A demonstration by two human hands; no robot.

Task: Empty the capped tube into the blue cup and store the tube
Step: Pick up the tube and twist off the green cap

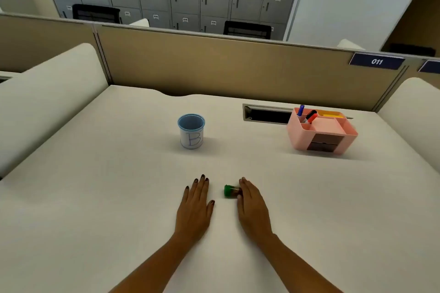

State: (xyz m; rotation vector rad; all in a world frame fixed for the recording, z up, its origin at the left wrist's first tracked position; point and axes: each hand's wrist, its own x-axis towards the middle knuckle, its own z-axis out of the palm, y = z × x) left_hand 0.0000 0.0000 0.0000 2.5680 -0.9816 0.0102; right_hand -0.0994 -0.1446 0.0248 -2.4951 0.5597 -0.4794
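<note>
A small tube with a green cap [231,190] lies on its side on the white desk, cap pointing left. My right hand [252,207] rests over its right end, fingers extended, touching it; I cannot tell whether the fingers grip it. My left hand [196,207] lies flat on the desk just left of the tube, fingers spread, holding nothing. The blue cup [191,131], with a white label marked "B", stands upright farther back, slightly left of centre.
A pink desk organizer [321,134] holding markers stands at the back right, beside a cable slot [266,114] in the desk. A tan partition wall [214,66] closes the far edge; cushioned dividers flank both sides.
</note>
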